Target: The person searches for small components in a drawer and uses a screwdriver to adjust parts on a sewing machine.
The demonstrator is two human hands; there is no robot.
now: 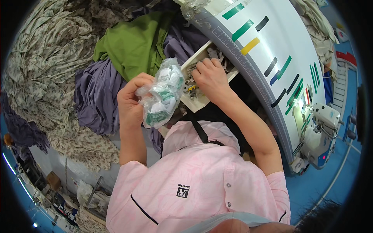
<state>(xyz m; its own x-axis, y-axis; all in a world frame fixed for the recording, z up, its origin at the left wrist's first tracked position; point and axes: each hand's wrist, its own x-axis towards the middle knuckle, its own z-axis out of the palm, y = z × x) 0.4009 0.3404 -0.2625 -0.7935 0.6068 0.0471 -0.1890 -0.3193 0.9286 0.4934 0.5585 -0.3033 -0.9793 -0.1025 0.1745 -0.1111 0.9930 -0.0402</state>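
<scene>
A clear plastic bag with white and green things inside is in my left hand, pinched at its left side between thumb and fingers. What exactly the bag contains is hard to make out through the crinkled plastic. My right hand reaches into an open, cream-coloured drawer under the table's edge. Its fingers curl down among small metal-looking parts, and the fingertips are hidden, so anything they grip does not show. A small yellow piece lies in the drawer near my right wrist.
The white sewing table carries a grey ruler edge and green, black and yellow tape strips. A sewing machine stands at its right end. Green cloth, purple cloth and floral cloth are heaped on the left.
</scene>
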